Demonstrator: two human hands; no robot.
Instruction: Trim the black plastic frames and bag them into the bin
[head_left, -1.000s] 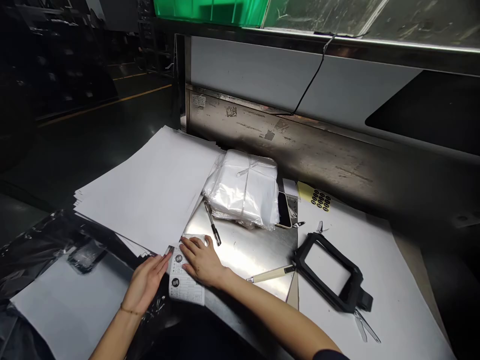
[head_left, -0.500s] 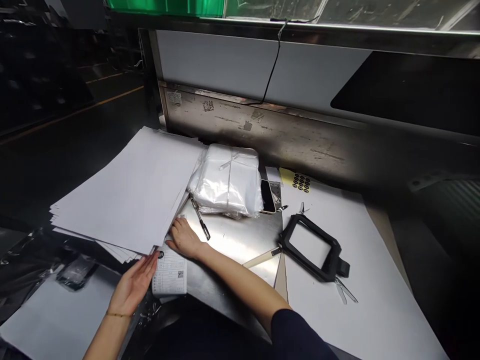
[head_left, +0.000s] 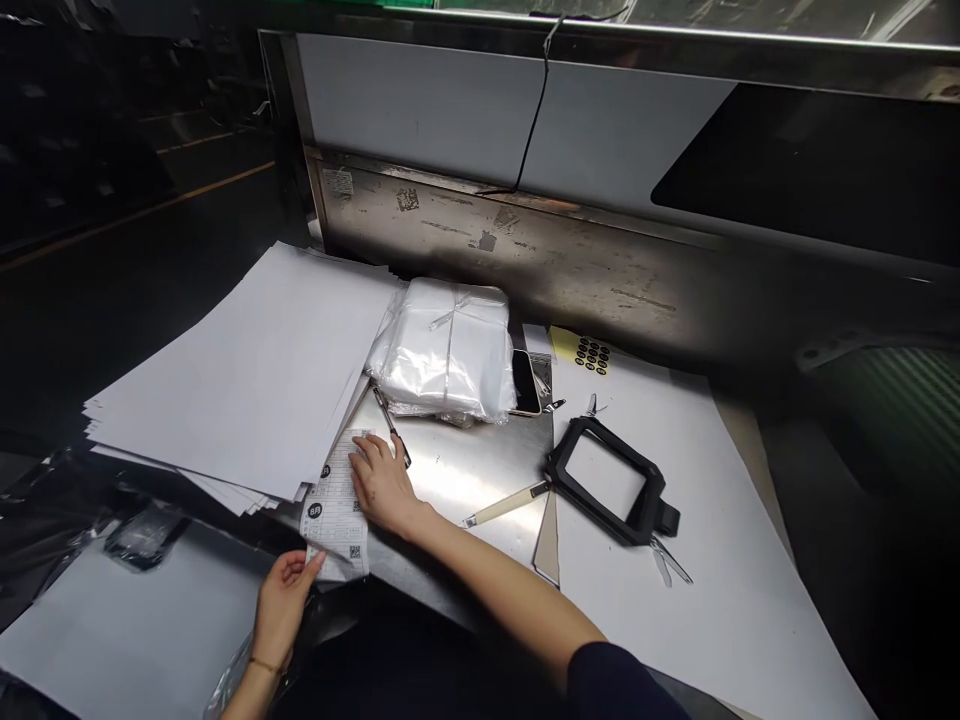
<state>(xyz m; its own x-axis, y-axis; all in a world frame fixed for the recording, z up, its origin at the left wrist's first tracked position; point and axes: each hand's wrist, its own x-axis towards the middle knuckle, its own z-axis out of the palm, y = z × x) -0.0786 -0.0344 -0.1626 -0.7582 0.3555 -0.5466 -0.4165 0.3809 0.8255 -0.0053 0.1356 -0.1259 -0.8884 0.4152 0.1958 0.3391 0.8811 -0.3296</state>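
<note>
A printed paper slip (head_left: 334,520) with black round marks and QR codes lies at the near edge of the metal table, left of centre. My left hand (head_left: 287,598) pinches its lower left corner between thumb and fingers. Over the upper right side of the slip rests my right hand (head_left: 384,488), fingers stretched out and slightly apart. A black pen (head_left: 392,428) lies just beyond those fingertips, partly hidden by them. To the left, a stack of large white sheets (head_left: 240,370) comes up close to the slip.
Behind the hands sits a tied bundle of clear plastic bags (head_left: 448,350), with a phone (head_left: 525,382) beside it. Rightward lie a cream-handled blade tool (head_left: 506,503), a black frame (head_left: 607,480), small scissors (head_left: 670,562) and a yellow sticker sheet (head_left: 566,345) on white board.
My left hand has dropped from the stack's edge to the slip's lower corner and closed on it. My right hand has shifted slightly right, its fingers spreading, and more of the slip shows.
</note>
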